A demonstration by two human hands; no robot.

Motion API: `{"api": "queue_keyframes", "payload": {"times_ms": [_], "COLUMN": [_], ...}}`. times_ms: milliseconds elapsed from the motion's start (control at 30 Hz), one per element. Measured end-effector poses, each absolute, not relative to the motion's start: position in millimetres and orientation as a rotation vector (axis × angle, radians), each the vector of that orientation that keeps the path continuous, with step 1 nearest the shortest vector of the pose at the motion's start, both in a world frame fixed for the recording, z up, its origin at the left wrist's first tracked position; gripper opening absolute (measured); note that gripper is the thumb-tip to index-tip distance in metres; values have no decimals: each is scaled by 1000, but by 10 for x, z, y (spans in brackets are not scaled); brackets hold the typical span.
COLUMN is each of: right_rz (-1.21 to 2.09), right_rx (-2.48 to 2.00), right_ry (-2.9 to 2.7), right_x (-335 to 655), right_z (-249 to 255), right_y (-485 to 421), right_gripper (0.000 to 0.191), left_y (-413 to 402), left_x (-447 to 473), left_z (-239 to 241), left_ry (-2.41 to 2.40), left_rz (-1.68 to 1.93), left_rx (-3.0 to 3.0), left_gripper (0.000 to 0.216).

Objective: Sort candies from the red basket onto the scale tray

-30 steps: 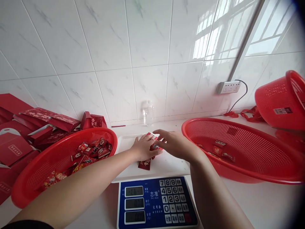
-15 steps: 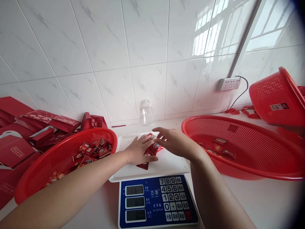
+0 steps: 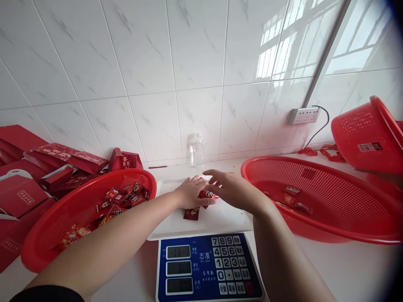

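Observation:
On the white tray point(image 3: 229, 218) of a digital scale point(image 3: 209, 266) lie several small red snack packets point(image 3: 191, 214), partly covered. My left hand point(image 3: 192, 193) rests on them, palm down, with its fingers stretched out and its thumb over a red packet. Close beside it, my right hand point(image 3: 231, 186) hovers at the packets' right edge, fingers bent and apart. Nothing shows in its grasp. Part of the packets is hidden beneath both hands.
A red basket point(image 3: 40, 235) of assorted packets stands left, with red gift boxes point(image 3: 28, 195) behind it. To the right is a larger red basket point(image 3: 333, 184) holding several packets. A clear bottle point(image 3: 197, 151) stands by the wall, and another red basket point(image 3: 371, 134) is tilted at far right.
My left hand has slid slightly right and away across the packets, its fingers closer together. My right hand stays nearly in place. The view has shifted a little.

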State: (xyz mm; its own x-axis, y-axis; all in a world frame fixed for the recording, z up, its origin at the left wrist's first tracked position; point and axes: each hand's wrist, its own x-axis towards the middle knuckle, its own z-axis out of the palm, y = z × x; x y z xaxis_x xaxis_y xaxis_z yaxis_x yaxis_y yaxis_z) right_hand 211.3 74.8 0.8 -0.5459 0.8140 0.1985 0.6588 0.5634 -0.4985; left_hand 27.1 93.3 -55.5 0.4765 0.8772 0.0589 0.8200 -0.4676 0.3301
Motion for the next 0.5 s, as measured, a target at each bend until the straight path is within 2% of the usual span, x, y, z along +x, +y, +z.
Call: {"api": "queue_keyframes", "payload": {"times_ms": [133,333,500], "right_rz": [553,518,493], "right_rx": [-1202,-1171,-1196], "right_ry": [-2396,-2401,-2405], "right_x": [2110,2121,2132], "right_z": [19,-13,-23], "right_y": [735,765,782], "right_gripper": [39,38,41], "left_y": [907,828,688], "left_x": [300,29,-635], "left_z": [-515,-196,-57], "left_ry": [1494,1611,1813], "left_rz": [442,723,691], "left_rx": [2374,2071,1956], "left_gripper": [65,64,58]}}
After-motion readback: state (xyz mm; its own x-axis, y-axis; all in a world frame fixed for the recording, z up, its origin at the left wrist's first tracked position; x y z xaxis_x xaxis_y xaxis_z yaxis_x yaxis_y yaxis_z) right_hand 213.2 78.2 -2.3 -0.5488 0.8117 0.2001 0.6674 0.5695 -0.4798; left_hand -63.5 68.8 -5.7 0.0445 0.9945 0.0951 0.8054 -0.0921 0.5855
